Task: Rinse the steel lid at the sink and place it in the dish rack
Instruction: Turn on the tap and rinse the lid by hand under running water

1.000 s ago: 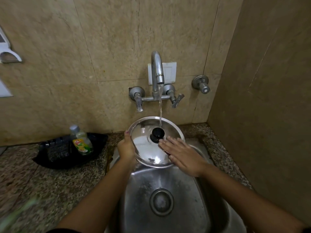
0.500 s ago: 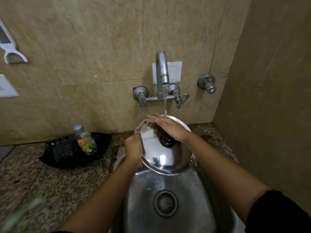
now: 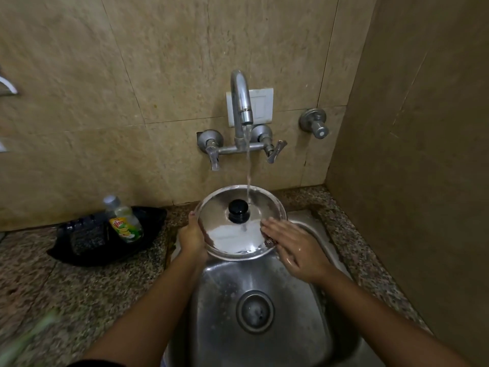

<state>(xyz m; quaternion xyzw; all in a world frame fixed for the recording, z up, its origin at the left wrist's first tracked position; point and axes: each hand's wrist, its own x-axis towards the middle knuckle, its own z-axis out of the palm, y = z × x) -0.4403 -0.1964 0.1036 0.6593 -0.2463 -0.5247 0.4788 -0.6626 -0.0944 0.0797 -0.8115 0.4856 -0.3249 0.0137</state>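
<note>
Operator: Granite counter at far left carries a black tray with a bottle of dish liquid standing in it. Neither is in use. What is the state at the sink?

Technician: Moving right, the left hand is clenched on the left rim of the steel lid, fingers behind it. The lid is held above the back of the steel sink, tilted, top side and black knob facing the wearer. A stream from the tap lands just right of the knob and sheets down the face.

Operator: And the right hand?

Technician: Released, grasping nothing. It lies flat, fingertips touching the lid's right edge, palm over the basin.

Operator: Procedure for rinsing properly?

Technician: My judgement: keep the tilt so the water drains into the basin and not onto the counter. Rotate the lid under the stream so that every sector passes through it. Wipe with the flat right hand, including around the knob base and along the rim. Maintain the left grip; wet steel is likely slippery. Then turn the lid to rinse the underside.

Operator: The dish rack?

Technician: Not in view. Placement is not yet started.
</note>
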